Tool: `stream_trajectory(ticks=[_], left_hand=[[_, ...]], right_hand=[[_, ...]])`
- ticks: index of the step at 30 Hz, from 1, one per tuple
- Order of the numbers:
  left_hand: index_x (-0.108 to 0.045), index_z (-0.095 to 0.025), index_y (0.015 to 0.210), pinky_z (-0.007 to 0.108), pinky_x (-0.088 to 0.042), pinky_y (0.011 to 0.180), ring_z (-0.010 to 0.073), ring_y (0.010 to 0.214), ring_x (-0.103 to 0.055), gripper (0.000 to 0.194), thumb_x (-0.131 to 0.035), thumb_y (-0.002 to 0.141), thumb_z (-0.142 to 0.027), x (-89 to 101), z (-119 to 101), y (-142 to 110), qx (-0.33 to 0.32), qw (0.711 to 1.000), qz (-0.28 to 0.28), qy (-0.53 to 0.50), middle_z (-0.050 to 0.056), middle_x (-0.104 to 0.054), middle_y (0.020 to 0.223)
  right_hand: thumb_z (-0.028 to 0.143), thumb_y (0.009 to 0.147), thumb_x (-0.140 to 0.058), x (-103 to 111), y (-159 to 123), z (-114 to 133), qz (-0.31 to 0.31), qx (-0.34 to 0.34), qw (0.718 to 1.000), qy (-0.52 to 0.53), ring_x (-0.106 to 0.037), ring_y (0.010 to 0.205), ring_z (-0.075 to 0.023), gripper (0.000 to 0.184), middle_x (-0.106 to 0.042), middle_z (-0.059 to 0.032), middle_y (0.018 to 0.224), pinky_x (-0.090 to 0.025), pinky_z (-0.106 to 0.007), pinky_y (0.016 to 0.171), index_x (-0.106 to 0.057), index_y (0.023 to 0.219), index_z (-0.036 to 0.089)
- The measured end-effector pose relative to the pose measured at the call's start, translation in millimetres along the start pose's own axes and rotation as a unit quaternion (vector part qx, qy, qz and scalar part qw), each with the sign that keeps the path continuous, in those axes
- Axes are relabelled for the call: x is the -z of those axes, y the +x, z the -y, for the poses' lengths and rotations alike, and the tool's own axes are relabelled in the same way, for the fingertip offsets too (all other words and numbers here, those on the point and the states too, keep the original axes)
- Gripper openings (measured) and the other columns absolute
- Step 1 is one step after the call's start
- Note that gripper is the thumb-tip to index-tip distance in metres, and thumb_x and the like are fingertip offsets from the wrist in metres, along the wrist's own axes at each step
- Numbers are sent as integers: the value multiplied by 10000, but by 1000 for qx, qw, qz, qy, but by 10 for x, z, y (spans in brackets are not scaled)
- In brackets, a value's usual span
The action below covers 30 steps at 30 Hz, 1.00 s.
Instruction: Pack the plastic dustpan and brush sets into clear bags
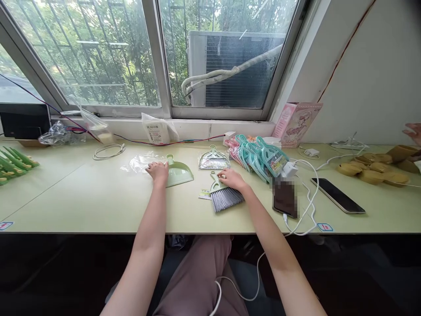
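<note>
On the table's middle, a pale green dustpan [180,172] lies with its handle toward the window. My left hand [158,172] grips its left side, fingers partly over crumpled clear plastic [141,163]. A small hand brush [226,198] with grey bristles and a pale green handle lies to the right, bristles toward me. My right hand [233,179] holds it near the top of its head; some fingertips are hidden. Beside the brush is a yellow-green label card [204,194]. Behind it rests another dustpan and brush set [214,159] in clear wrapping.
Wrapped turquoise and pink sets [263,157] are piled at the back right. Nearby are a phone [284,197] on a white cable, a second phone [338,195] and a pink box [297,125]. At far right, another person's hand [413,133] is near brownish-yellow pieces [375,169].
</note>
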<state>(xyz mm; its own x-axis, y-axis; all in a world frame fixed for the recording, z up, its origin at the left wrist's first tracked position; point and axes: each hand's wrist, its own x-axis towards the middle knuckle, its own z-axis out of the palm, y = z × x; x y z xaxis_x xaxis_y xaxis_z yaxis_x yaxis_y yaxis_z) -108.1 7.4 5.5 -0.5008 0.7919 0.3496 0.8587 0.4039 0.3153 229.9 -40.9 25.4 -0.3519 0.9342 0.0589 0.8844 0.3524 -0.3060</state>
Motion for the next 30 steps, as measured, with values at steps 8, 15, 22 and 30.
stream_trajectory(ticks=[8, 15, 22, 30], left_hand=[[-694, -122, 1073, 495, -358, 981, 373, 1206, -505, 362, -413, 847, -86, -48, -162, -46, -51, 998, 40, 25, 226, -635, 1215], [-702, -179, 988, 432, -474, 930, 293, 963, -662, 189, -627, 829, -247, 2, -146, 71, 56, 943, -5, -328, 127, -725, 941], [-691, -114, 905, 311, -542, 860, 195, 882, -684, 145, -647, 818, -221, -39, -250, 118, 130, 755, 93, -636, 75, -710, 818], [-659, -133, 1097, 310, -566, 897, 204, 986, -699, 293, -511, 929, -321, 9, -279, -40, 107, 620, 241, -739, 83, -744, 971]], right_hand=[[141, 838, -561, 79, -24, -172, 35, 0, 998, 55, -651, 973, -177, 332, -688, -32, 1235, -468, -252, 831, -746, 1096, 235], [183, 785, -692, 110, -49, -201, 49, 11, 997, 65, -657, 942, -177, 301, -692, -33, 1213, -478, -250, 813, -745, 1078, 228], [181, 884, -624, 23, -28, -133, -27, -6, 999, -18, -638, 1061, -236, 178, -702, -86, 1173, -444, -317, 896, -700, 1045, 186], [203, 870, -558, 0, 94, -217, -130, 36, 951, 277, -638, 1004, -220, 202, -692, -97, 1096, -478, -327, 858, -610, 1063, 178]])
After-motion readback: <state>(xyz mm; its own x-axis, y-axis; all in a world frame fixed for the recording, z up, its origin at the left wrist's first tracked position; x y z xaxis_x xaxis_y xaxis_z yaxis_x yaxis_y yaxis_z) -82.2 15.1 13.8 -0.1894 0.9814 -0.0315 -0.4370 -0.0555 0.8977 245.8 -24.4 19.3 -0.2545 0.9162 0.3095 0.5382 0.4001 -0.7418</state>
